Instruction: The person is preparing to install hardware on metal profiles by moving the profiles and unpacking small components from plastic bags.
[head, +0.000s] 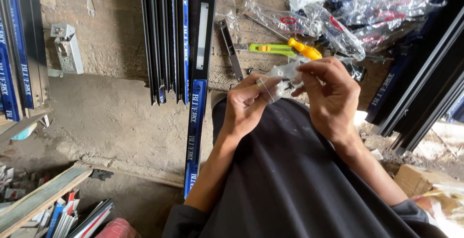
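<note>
The left hand (249, 100) is closed in a pinch on one side of a small clear plastic bag (285, 76), and the right hand (328, 90) pinches its other side with thumb and fingertips, so the bag sits between them at the middle of the frame, just above the dark clothing over the lap (290, 170). Something small and dark shows inside the bag, too small to make out. As I judge it, the main risk lies in the thin plastic: a sharp pull from both sides could split it suddenly and scatter the small contents onto the dusty floor (111, 122) at centre left, where they would be hard to find among the grit. A loose pinch could likewise let the whole bag slip. Just beyond the hands lie a yellow-handled screwdriver (297, 44), a green utility knife (270, 49) and a narrow metal strip (232, 49); an elbow swinging out could knock these about. Farther off, at upper right, a heap of clear plastic wrapping (348, 11) could swallow anything that flies that way, and the long dark metal bars (169, 35) at the top centre leave gaps into which small pieces could roll.
</note>
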